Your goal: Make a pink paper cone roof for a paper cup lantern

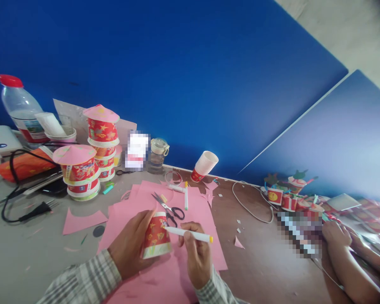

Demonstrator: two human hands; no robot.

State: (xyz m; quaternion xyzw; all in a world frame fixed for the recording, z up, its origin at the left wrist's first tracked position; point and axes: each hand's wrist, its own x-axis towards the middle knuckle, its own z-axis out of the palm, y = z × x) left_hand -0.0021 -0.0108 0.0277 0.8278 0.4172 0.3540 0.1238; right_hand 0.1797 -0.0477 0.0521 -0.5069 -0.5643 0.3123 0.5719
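My left hand (131,245) is wrapped round a red patterned paper cup (156,237), tilted slightly, with its white rim downward. Between the fingers of my right hand (196,253) is a white marker (190,234) with a yellow end; its other end meets the cup's right side. Pink paper sheets (202,215) lie under both hands. Just beyond the cup, black-handled scissors (169,207) rest on the paper, blades apart. Farther back on the sheets are a white and yellow marker (186,196) and another white one (176,188).
Two red cup towers with pink cone tops (79,169) (103,126) stand left. Behind are a bottle (25,114), a glass jar (158,154) and stacked cups (204,165). A black plug (38,211) lies left. At right, another person's hands (337,234) are near a pixelated object.
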